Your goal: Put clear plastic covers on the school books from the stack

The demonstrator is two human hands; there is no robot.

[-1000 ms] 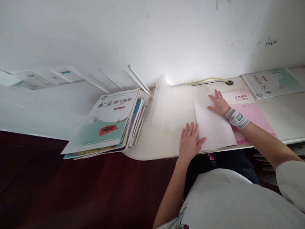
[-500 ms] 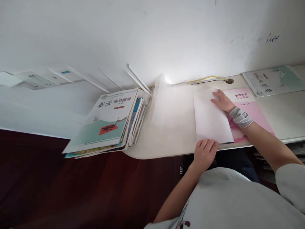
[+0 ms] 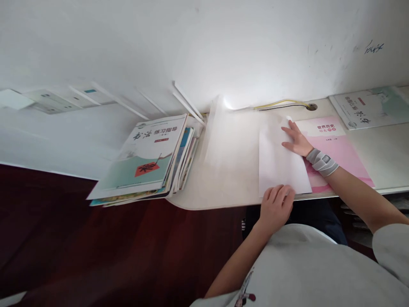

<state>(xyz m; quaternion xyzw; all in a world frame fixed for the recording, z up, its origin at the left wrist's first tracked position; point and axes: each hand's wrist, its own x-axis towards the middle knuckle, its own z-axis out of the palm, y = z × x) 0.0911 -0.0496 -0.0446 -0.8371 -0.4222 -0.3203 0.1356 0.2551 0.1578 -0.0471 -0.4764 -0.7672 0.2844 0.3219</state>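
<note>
A blank white sheet of paper (image 3: pixel 279 157) lies on the desk, overlapping the left part of a pink book (image 3: pixel 335 149). My right hand (image 3: pixel 297 140), with a grey wrap around the wrist, rests on the sheet's upper right side, fingers spread. The sheet's top corner by its fingertips curls up a little. At the near edge of the sheet is my left hand (image 3: pixel 276 207), its bent fingers close together over the paper's edge and the thumb hidden.
Left on the desk (image 3: pixel 226 183) leans a stack of books (image 3: pixel 137 162), partly past the desk's rounded end. A green-and-white booklet (image 3: pixel 367 108) lies at the back right. Yellow and black cables (image 3: pixel 281 103) run along the wall to a hole in the desk.
My right hand's fingers have spread further apart on the sheet. The sheet has shifted slightly left, and my left hand stays at its near edge. The camera view has moved a little.
</note>
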